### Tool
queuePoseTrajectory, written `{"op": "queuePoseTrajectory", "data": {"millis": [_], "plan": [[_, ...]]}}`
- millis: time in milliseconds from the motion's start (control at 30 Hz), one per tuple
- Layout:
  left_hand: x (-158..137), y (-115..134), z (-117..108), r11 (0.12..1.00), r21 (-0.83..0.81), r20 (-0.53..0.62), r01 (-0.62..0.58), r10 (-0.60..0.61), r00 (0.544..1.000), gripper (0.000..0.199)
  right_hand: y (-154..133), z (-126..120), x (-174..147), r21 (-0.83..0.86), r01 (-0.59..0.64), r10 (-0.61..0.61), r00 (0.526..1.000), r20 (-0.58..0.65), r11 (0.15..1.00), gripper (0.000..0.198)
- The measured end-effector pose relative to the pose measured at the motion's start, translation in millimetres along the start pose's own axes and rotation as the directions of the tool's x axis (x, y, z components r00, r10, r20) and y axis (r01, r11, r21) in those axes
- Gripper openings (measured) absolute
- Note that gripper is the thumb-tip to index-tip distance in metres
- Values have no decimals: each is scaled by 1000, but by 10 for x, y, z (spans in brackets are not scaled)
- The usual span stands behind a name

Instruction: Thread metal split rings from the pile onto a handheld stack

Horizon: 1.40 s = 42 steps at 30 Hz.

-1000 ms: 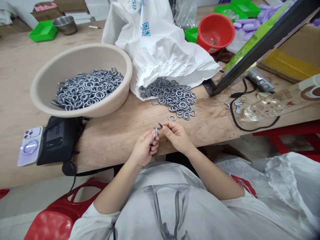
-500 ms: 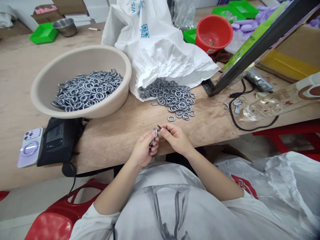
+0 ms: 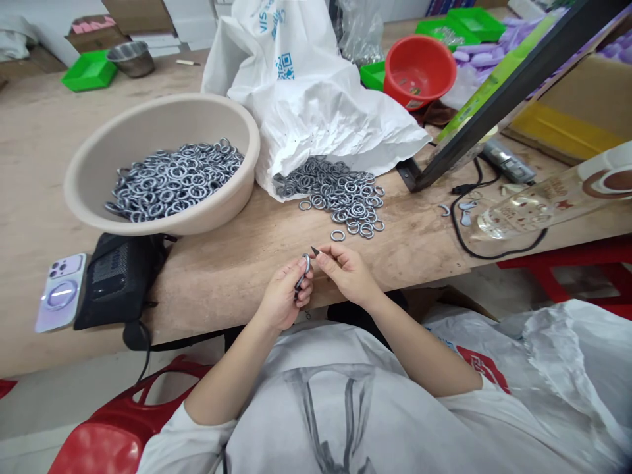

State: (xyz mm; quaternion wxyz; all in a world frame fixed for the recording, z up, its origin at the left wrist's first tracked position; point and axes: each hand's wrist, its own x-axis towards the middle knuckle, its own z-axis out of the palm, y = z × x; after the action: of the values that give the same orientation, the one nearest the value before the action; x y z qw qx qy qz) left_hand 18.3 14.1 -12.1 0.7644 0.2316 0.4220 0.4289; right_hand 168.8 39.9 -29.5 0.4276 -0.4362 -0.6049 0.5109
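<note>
My left hand (image 3: 285, 293) is closed around a grey metal ring (image 3: 307, 264), which stands up between thumb and fingers. More dark metal shows lower in that grip, too covered to count. Close by on the right, my right hand (image 3: 347, 275) pinches a small dark pointed piece (image 3: 315, 251), its tip directed up and left beside the ring. Whether it touches the ring I cannot tell. Just beyond my hands, a pile of metal rings (image 3: 356, 209) spills from the mouth of a white woven sack (image 3: 340, 112). One loose ring (image 3: 338, 236) lies nearest my right hand.
A beige basin (image 3: 89, 197) of similar rings stands left of the sack. A phone (image 3: 60, 293) and a black pouch (image 3: 118, 283) lie near the left front edge. To the right are a slanted black metal bar (image 3: 474, 112), a cable and a clear bottle (image 3: 538, 204). A red bowl (image 3: 419, 69) sits behind.
The camera view has shifted very slightly. Both hands keep the same grip and position, with the ring and the pointed piece still held close together.
</note>
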Motion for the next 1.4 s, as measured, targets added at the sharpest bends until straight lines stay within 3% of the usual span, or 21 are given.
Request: {"op": "queuePoseTrajectory", "data": {"millis": [267, 400, 567, 733, 833, 1033, 1233, 1400], "plan": [[-3, 16, 13, 1000, 23, 5, 13, -13, 1000, 42, -6, -27, 25, -69, 2, -4, 1000, -28, 998, 34], [5, -6, 15, 1000, 19, 2, -5, 5, 1000, 41, -22, -13, 13, -56, 39, -37, 998, 46, 998, 37], [-3, -22, 21, 998, 65, -5, 12, -11, 1000, 44, -35, 13, 31, 7, -26, 25, 997, 75, 1000, 31], [3, -6, 19, 997, 75, 20, 37, -39, 999, 43, -22, -12, 66, -1, -47, 47, 998, 40, 999, 40], [11, -6, 1, 998, 62, 31, 33, -35, 999, 42, -55, -38, 24, -157, 36, -36, 999, 2, 987, 43], [15, -16, -18, 1000, 9, 30, 9, -10, 1000, 41, -121, -27, -91, -442, 277, -234, 961, 150, 853, 47], [14, -12, -6, 1000, 20, 21, 17, -18, 1000, 39, -90, -15, -79, -498, 304, -266, 953, 148, 812, 50], [19, -12, -24, 999, 26, 23, 22, -23, 999, 41, -75, 2, -81, -466, 298, -235, 953, 190, 833, 48]]}}
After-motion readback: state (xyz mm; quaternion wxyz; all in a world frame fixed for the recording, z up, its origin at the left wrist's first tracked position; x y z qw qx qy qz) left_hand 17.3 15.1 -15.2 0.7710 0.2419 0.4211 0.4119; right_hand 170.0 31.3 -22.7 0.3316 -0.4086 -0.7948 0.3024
